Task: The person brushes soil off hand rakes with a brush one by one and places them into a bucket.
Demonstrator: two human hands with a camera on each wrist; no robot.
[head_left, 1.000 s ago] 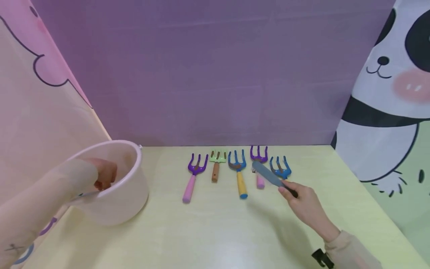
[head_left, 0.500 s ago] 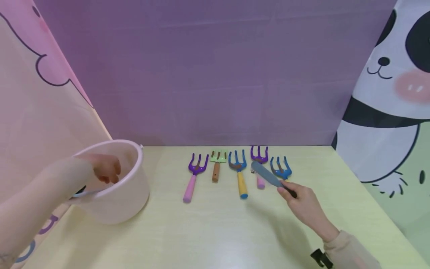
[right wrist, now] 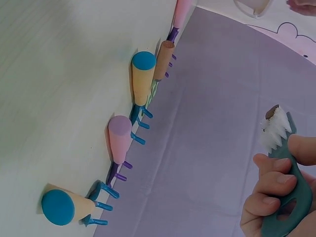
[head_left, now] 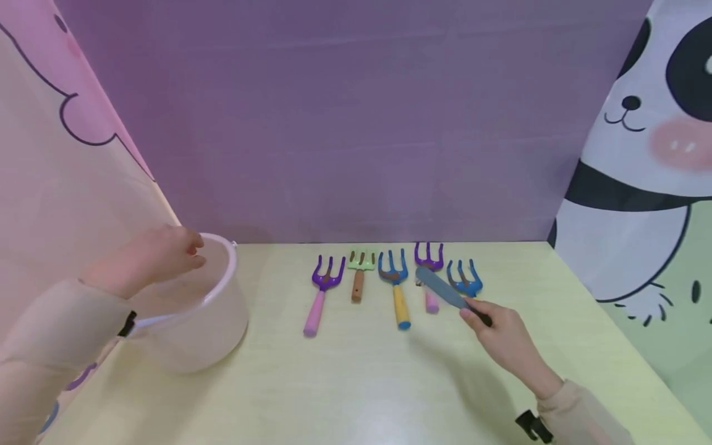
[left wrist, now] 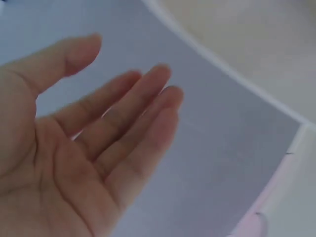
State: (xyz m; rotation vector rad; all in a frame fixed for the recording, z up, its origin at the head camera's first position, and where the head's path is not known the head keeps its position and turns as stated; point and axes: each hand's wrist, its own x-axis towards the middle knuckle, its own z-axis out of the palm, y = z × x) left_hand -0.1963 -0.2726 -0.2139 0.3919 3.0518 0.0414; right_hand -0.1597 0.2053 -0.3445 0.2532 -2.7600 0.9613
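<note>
My right hand (head_left: 507,341) grips a scrub brush (head_left: 442,287) by its dark handle, over the table's right side. In the right wrist view the brush has a teal handle with a loop and white bristles (right wrist: 276,131), brown at the tip. In the head view it overlaps a purple fork with a pink handle (head_left: 431,301) and reaches beside a blue fork (head_left: 467,285). My left hand (head_left: 152,258) is above the near side of a whitish bucket (head_left: 214,334). Its palm (left wrist: 59,182) holds nothing; fingers and thumb are apart, loosely bent.
Left along the row lie a blue fork with a yellow handle (head_left: 399,303), a green rake with a brown handle (head_left: 358,285) and another purple fork (head_left: 314,312). Brown smears mark several heads. A purple cloth (head_left: 356,136) backs the table (head_left: 345,383); printed cloths stand at both sides.
My left hand has risen from inside the bucket to above its rim, and its fingers have loosened. The right hand and brush have stayed nearly still.
</note>
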